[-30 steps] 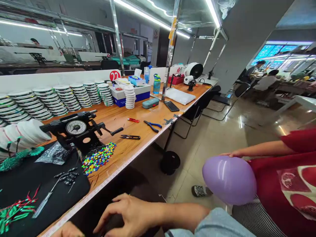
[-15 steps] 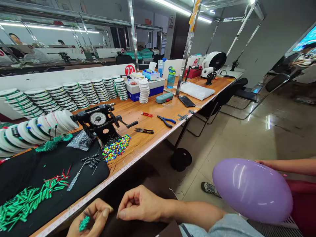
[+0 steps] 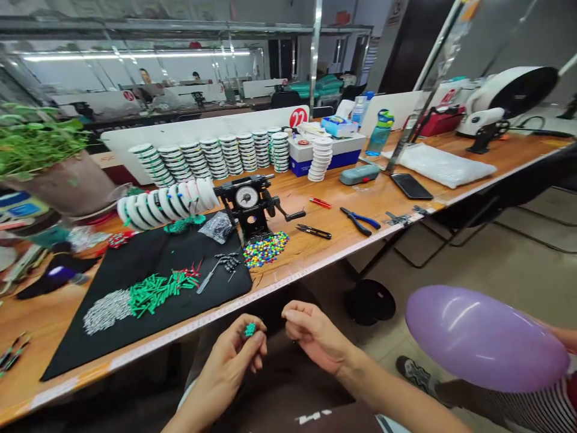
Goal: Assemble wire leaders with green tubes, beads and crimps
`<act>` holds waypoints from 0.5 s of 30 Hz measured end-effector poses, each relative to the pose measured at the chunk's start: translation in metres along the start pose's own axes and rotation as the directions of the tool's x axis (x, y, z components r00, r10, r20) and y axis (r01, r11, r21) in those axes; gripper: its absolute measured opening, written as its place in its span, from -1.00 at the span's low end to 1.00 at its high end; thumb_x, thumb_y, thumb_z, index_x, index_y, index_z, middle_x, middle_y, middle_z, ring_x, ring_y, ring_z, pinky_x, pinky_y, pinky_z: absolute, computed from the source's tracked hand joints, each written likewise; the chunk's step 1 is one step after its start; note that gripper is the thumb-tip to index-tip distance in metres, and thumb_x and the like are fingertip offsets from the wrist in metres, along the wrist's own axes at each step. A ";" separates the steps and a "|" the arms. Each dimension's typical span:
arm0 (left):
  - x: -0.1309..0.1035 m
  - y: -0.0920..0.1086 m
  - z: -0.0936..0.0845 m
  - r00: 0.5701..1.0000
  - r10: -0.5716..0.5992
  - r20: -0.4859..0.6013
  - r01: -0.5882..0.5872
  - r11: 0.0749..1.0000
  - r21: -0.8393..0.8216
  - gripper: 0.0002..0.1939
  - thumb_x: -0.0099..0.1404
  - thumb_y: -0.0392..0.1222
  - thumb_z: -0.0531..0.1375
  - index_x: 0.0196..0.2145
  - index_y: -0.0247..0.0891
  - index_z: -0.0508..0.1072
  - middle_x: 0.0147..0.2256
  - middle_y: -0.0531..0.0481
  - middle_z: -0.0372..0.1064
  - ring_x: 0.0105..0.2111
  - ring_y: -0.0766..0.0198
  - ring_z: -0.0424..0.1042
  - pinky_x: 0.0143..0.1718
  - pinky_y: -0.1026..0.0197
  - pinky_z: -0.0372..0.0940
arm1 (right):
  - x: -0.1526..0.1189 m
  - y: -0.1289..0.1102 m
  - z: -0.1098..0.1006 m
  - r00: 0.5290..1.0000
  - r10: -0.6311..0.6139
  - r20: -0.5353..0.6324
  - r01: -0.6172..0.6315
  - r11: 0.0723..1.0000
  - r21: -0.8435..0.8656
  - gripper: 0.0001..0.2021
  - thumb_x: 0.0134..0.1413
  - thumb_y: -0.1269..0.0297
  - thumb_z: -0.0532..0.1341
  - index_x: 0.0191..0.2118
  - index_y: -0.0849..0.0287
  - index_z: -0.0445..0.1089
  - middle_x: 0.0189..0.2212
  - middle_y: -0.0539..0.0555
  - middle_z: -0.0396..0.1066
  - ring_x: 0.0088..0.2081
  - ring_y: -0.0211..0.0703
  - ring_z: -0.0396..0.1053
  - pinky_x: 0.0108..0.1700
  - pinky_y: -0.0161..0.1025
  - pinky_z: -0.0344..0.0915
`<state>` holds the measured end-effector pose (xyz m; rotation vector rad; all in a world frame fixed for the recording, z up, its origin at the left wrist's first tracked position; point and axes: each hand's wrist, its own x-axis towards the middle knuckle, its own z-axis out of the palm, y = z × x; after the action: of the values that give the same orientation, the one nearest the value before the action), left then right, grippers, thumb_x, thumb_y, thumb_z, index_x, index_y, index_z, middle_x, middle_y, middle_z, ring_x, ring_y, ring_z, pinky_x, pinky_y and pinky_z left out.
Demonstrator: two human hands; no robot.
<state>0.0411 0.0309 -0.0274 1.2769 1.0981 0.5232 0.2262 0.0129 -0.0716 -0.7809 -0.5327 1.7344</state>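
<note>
My left hand [image 3: 228,361] is closed, its thumb and fingers pinching a small green beaded cluster [image 3: 250,329] above my lap. To its right, apart from it, my right hand [image 3: 318,337] is curled with thumb and forefinger together. Whatever its fingertips may hold is too fine to make out. Beyond my hands, on the table, lies a black mat [image 3: 180,310] bearing a pile of green tube-like pieces [image 3: 151,294], a heap of silvery-grey pieces [image 3: 106,311] and a thin pointed tool [image 3: 207,279].
A black crank-handled winder [image 3: 247,201] stands behind loose coloured beads [image 3: 265,249]. Thread snips [image 3: 314,231] and blue-handled pliers [image 3: 360,221] lie rightward. Stacked white spools [image 3: 228,156] line the back. At the right, another person's hand [image 3: 563,337] is by a purple balloon [image 3: 487,340].
My view has swung left, bringing in the potted plant and grey pieces. Both hands now appear farther forward, the left still holding the green cluster. The balloon has shifted slightly right in view.
</note>
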 end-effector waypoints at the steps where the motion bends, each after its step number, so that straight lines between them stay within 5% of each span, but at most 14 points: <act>1: 0.000 0.002 0.000 1.000 0.001 0.000 -0.001 1.000 -0.005 -0.45 0.19 0.35 0.25 -0.28 -0.24 0.38 -0.47 0.08 0.34 -0.53 0.34 0.29 -0.47 0.29 0.23 | -0.001 0.000 0.000 1.000 0.007 0.004 -0.007 1.000 0.003 -0.67 -0.12 0.11 0.46 -0.43 0.24 0.40 -0.72 -0.24 -0.03 -0.62 -0.42 -0.24 -0.50 -0.24 -0.31; 9: -0.006 0.004 -0.010 0.990 0.113 -0.088 -0.095 0.978 0.188 -0.64 0.36 0.14 0.16 -0.35 -0.23 0.38 -0.47 0.07 0.31 -0.49 0.31 0.27 -0.43 0.28 0.22 | -0.006 -0.005 0.002 1.000 -0.004 0.011 0.004 0.999 -0.044 -0.67 -0.09 0.10 0.44 -0.46 0.22 0.36 -0.68 -0.22 -0.08 -0.60 -0.40 -0.25 -0.51 -0.26 -0.30; 12: -0.005 -0.010 -0.014 0.989 0.142 -0.043 -0.108 0.887 0.448 -0.77 0.38 -0.01 0.14 -0.26 -0.22 0.46 -0.42 0.05 0.38 -0.42 0.25 0.32 -0.36 0.25 0.21 | -0.007 -0.006 -0.001 0.999 -0.048 -0.019 0.044 0.985 -0.166 -0.68 -0.07 0.06 0.42 -0.41 0.23 0.41 -0.65 -0.18 0.01 -0.57 -0.38 -0.18 -0.50 -0.28 -0.25; 15: 0.007 -0.033 -0.018 0.999 0.043 0.008 -0.038 0.748 0.663 -0.74 0.35 -0.09 0.12 -0.10 -0.17 0.52 -0.36 0.03 0.49 -0.40 0.17 0.42 -0.30 0.20 0.27 | -0.008 -0.007 -0.009 0.989 -0.135 -0.065 0.097 0.906 -0.411 -0.70 -0.01 0.06 0.37 -0.38 0.23 0.44 -0.60 -0.12 0.11 -0.54 -0.35 -0.08 -0.48 -0.30 -0.16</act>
<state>0.0198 0.0363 -0.0591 1.9252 1.3240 0.1520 0.2387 0.0071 -0.0704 -1.0937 -0.8771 1.4850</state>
